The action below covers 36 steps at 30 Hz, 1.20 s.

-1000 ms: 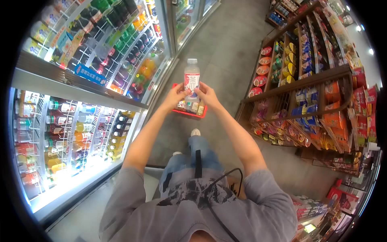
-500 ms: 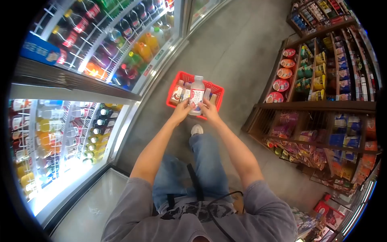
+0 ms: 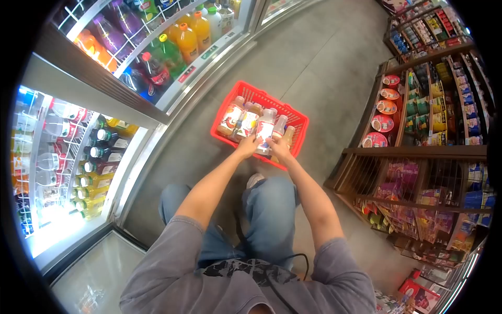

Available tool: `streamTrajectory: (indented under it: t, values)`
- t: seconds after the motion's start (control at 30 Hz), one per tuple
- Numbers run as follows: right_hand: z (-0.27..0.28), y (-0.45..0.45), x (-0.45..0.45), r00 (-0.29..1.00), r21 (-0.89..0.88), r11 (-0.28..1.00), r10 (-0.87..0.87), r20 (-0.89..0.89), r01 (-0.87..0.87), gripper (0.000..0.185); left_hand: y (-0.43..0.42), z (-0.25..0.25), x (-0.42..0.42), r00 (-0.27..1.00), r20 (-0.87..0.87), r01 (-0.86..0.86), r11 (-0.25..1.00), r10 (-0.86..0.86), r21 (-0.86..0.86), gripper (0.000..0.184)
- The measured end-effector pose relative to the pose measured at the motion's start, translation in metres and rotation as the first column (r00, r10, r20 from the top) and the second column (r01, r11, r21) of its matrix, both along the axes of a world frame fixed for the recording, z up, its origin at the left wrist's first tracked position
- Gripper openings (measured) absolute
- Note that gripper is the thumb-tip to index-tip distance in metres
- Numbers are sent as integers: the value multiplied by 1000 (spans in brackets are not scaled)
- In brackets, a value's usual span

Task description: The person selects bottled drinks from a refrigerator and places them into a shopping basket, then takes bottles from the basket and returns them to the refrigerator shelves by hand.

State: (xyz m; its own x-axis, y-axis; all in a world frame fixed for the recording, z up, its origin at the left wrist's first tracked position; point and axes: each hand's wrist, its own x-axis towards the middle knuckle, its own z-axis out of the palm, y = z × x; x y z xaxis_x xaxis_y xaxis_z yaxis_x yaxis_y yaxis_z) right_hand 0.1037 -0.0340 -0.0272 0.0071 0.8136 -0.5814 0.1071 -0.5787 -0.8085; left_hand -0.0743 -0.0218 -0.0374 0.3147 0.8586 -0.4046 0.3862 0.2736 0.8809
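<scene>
A clear bottle with a red and white label (image 3: 265,130) is gripped near its lower end between my left hand (image 3: 248,147) and my right hand (image 3: 280,148). It is at the red shopping basket (image 3: 260,96), which stands on the floor before my feet. Whether its base touches the basket's bottom is hidden. Left of it are a brown drink bottle (image 3: 230,118) and another labelled bottle (image 3: 249,123). On its right lean a clear bottle (image 3: 280,125) and a slim yellowish one (image 3: 288,135).
Lit drink coolers run along the left, with soda bottles (image 3: 185,43) on the shelves and an open-looking glass door (image 3: 107,267) at lower left. A brown snack rack (image 3: 408,152) holding cup noodles (image 3: 383,123) and bags stands on the right. Grey concrete floor (image 3: 306,63) lies between.
I have crouched lower, with my knees more bent. Both hands have lowered the bottle from above the basket to among the other bottles.
</scene>
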Motion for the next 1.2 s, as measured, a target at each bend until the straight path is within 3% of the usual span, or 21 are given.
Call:
streamTrajectory:
  t: [0.17,0.2,0.27,0.3,0.33,0.37,0.4,0.47,0.5,0.53,0.57,0.6,0.63,0.7,0.73,0.77,0.83,0.9,0.93,1.03,1.2]
  values:
    - [-49,-10,2,940,100,994,-2,342,-34,38,-13,-39,12,996,-47,-72,991,78,111,46]
    - [-51,-15,4,887,123,985,53,458,-123,40,-18,-35,16,989,-24,-144,983,148,110,44]
    - [-36,-5,-2,746,92,962,139,651,-259,42,-18,-52,23,974,-193,-97,988,119,117,34]
    - [-39,-3,-5,714,78,960,144,686,-269,39,-23,-79,30,966,-174,-151,960,194,235,32]
    - [-55,-5,2,742,178,934,119,660,-309,39,-34,-75,37,930,-66,-326,892,363,312,38]
    - [-56,-8,4,811,310,897,83,579,-313,39,-41,-62,38,953,-75,-270,934,294,234,51]
    - [-33,0,-2,763,221,889,191,617,-401,39,-47,-32,24,959,82,-283,909,271,307,54]
    - [-25,-2,-4,787,254,882,184,589,-396,40,-50,-32,19,971,49,-238,942,233,235,56]
    - [-29,2,-2,773,162,912,212,599,-376,41,-54,-11,9,972,83,-229,961,219,153,56]
    - [-10,-3,-12,722,166,907,186,666,-387,41,-51,-12,4,986,67,-161,974,152,161,57]
    - [-1,-1,-19,699,183,899,168,695,-398,42,-50,-43,13,971,87,-239,905,223,352,55]
    - [10,1,-26,675,198,891,149,723,-408,43,-47,-40,6,968,123,-249,902,219,353,53]
    - [-9,6,-16,562,348,825,-45,826,-445,39,-43,-32,2,965,150,-254,899,213,356,51]
    - [-4,27,-36,448,478,712,-252,857,-514,38,-36,24,-22,945,236,-289,914,226,283,48]
    - [20,34,-46,753,551,746,-104,650,-373,41,-26,36,-30,959,156,-275,908,237,314,43]
    - [58,42,-63,941,555,800,38,337,-231,44,-13,46,-38,952,156,-301,899,264,317,43]
    - [122,55,-105,922,565,762,106,373,-317,40,6,75,-54,810,410,-574,712,420,405,35]
    - [170,69,-146,983,611,774,182,36,-166,39,8,156,-97,717,470,-683,656,515,322,32]
    - [191,74,-168,975,653,737,223,7,-173,36,6,197,-121,625,531,-761,600,573,249,28]
    - [267,73,-233,938,626,762,315,-141,-162,34,-7,287,-181,518,580,-855,407,629,323,27]
    - [393,21,-307,793,632,711,560,-242,-309,33,-71,409,-249,344,580,-938,246,738,243,24]
